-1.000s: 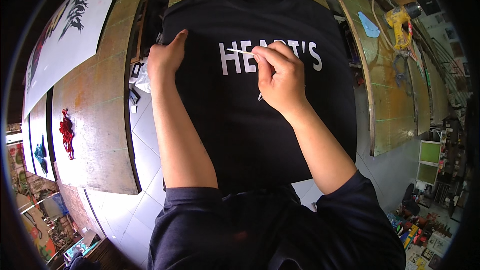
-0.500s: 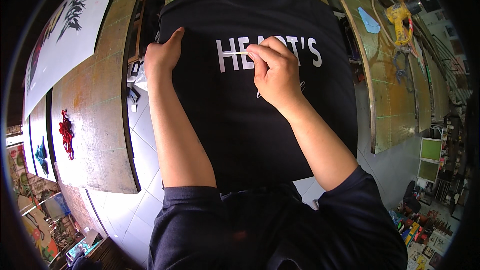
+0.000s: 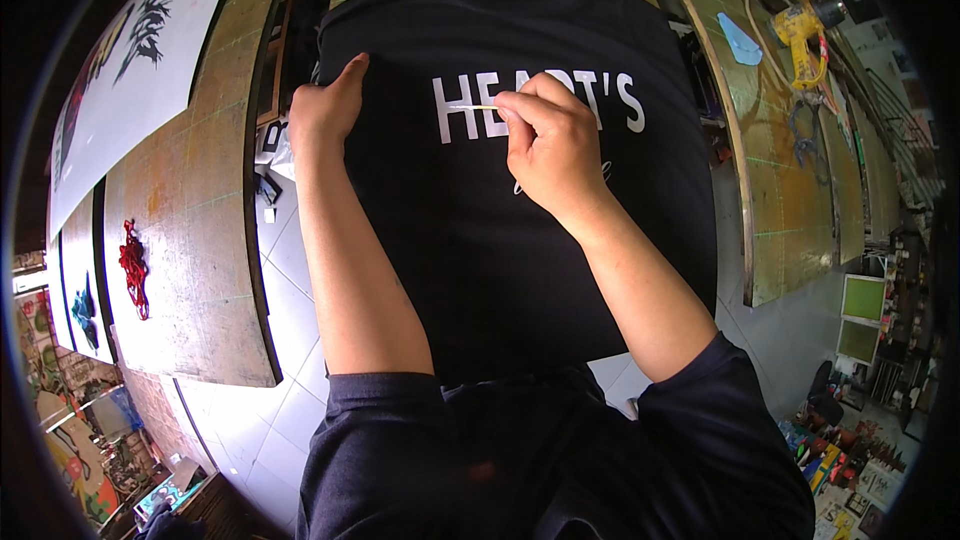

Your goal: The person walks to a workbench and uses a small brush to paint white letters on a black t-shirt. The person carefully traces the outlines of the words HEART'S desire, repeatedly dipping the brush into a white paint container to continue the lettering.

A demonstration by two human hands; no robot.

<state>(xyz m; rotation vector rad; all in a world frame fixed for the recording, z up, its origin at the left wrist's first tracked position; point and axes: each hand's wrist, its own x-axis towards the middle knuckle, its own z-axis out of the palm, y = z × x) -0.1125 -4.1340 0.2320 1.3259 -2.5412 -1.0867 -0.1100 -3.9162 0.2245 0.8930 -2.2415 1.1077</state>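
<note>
A black T-shirt [image 3: 560, 280] lies stretched flat over a board in front of me, with large white printed lettering [image 3: 445, 110] on its chest and smaller script below, partly hidden by my hand. Between thumb and fingertips, my right hand [image 3: 552, 145] pinches a thin pale stick [image 3: 482, 107]. The stick points left, its tip over the first white letters; I cannot make out what kind of tip it has. At the shirt's left edge is my left hand [image 3: 325, 115], thumb extended along the cloth and the other fingers curled round the edge, mostly out of sight.
Wooden boards flank the shirt; the left one [image 3: 190, 270] carries a tangled red strip [image 3: 132, 270] and a large printed white sheet [image 3: 140, 80]. On the right board [image 3: 760, 180] lie a light blue scrap [image 3: 738, 40] and a yellow heat gun [image 3: 800, 45] with its cord.
The stick's visible end tilts very slightly with a small shift of my right fingertips. My left hand stays in place.
</note>
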